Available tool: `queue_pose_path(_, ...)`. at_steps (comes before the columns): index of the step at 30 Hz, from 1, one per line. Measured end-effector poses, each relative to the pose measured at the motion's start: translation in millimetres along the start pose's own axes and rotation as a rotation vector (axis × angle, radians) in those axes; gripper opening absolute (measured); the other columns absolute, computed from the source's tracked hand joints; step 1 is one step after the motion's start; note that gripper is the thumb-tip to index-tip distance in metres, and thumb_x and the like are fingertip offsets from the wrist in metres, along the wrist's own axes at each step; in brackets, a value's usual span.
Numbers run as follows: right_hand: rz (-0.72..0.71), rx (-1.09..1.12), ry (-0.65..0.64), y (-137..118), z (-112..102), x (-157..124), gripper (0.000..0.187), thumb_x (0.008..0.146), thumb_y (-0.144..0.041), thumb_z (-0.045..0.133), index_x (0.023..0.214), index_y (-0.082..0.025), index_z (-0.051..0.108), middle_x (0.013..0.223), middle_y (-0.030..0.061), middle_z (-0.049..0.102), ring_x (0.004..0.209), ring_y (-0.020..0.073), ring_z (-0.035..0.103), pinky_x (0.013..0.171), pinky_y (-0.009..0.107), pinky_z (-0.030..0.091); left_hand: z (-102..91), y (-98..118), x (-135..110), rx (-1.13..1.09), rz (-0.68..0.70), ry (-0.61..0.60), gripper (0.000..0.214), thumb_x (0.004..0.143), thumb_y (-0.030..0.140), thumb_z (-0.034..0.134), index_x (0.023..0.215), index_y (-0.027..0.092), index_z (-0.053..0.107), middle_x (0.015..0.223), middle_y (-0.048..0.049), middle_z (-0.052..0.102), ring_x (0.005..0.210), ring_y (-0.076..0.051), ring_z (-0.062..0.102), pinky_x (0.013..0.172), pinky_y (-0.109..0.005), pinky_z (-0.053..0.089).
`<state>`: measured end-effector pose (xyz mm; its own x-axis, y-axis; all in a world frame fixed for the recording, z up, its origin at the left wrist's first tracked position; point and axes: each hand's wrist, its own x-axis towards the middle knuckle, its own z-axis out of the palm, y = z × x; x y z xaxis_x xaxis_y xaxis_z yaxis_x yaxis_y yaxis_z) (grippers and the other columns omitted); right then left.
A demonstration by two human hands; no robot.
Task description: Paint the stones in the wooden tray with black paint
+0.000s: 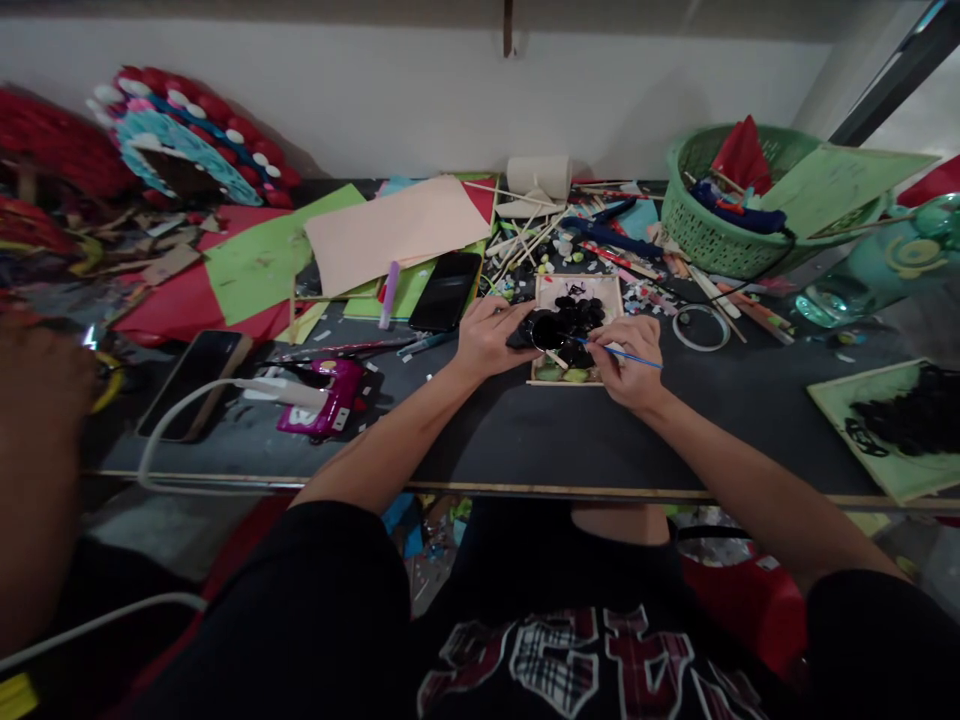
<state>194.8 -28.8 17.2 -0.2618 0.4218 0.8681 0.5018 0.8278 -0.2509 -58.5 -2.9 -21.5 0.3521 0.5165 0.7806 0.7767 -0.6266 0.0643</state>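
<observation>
My left hand (489,337) has its fingers closed round a small dark cup (550,329) with glossy black paint inside, tilted over a small framed board (615,293). On the board sit a heap of shiny black lumps (583,312) and, along the near edge, a few greenish lumps (575,376). Between thumb and fingers my right hand (634,360) pinches a thin blue paintbrush (630,353), its tip pointing left by the cup and partly lost against the black. A short pale stick (556,358) shows just below the cup.
A green basket (675,200) stands back right beside a clear bottle (862,270). A tape ring (701,328), a black-painted green board (832,400), phones (448,290), coloured paper (397,232) and a purple plugged-in device (330,400) surround the work. Another person's arm (45,430) reaches in at left.
</observation>
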Motion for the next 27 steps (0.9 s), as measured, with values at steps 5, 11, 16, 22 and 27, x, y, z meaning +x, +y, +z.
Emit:
queue_pose_path(5, 0.009, 0.018, -0.035, 1.7, -0.4, -0.2, 0.008, 0.095, -0.028, 0.062, 0.091, -0.027, 0.056, 0.084, -0.0058, 0.075, 0.083, 0.0163, 0.066, 0.085, 0.037, 0.042, 1.2, 0.5, 0.1, -0.027, 0.017, 0.019, 0.062, 0.083, 0.066, 0.067, 0.126, 0.021, 0.067, 0.094, -0.0082, 0.078, 0.091, -0.026, 0.066, 0.084, -0.040, 0.048)
queue_pose_path(11, -0.022, 0.061, 0.029, 0.1, -1.0, 2.4, 0.009, 0.094, -0.026, 0.065, 0.091, -0.026, 0.056, 0.083, -0.0050, 0.075, 0.081, 0.0158, 0.064, 0.084, 0.036, 0.043, 0.9, 0.1, -1.0, -0.024, -0.057, -0.065, 0.064, 0.081, 0.069, 0.066, 0.126, 0.023, 0.067, 0.094, -0.0080, 0.077, 0.092, -0.025, 0.065, 0.085, -0.041, 0.048)
queue_pose_path(16, -0.004, 0.084, 0.023, -0.4, -1.8, 1.5, 0.008, 0.094, -0.028, 0.063, 0.091, -0.026, 0.056, 0.081, -0.0052, 0.074, 0.080, 0.0153, 0.065, 0.083, 0.036, 0.045, 1.5, -0.2, -1.4, -0.015, -0.087, -0.071, 0.064, 0.078, 0.069, 0.069, 0.123, 0.024, 0.068, 0.087, -0.0065, 0.074, 0.091, -0.025, 0.065, 0.085, -0.041, 0.048)
queue_pose_path(22, 0.424, 0.375, 0.252, 4.6, 2.7, -2.6, 0.024, 0.098, -0.045, 0.055, 0.086, -0.026, 0.050, 0.079, -0.0012, 0.067, 0.073, 0.0148, 0.065, 0.075, 0.036, 0.050, 6.4, -1.8, -0.9, -0.017, -0.097, 0.019, 0.070, 0.070, 0.074, 0.073, 0.117, 0.021, 0.070, 0.088, -0.0071, 0.073, 0.088, -0.024, 0.065, 0.086, -0.040, 0.050)
queue_pose_path(27, 0.704, 0.647, 0.439, 32.5, 15.0, -7.0, 0.038, 0.087, -0.057, 0.067, 0.083, -0.025, 0.047, 0.077, -0.0020, 0.064, 0.067, 0.0123, 0.063, 0.070, 0.031, 0.052, 7.3, -1.2, 1.5, -0.030, -0.169, -0.027, 0.065, 0.071, 0.075, 0.069, 0.108, 0.022, 0.072, 0.077, -0.0057, 0.070, 0.086, -0.025, 0.067, 0.084, -0.041, 0.053)
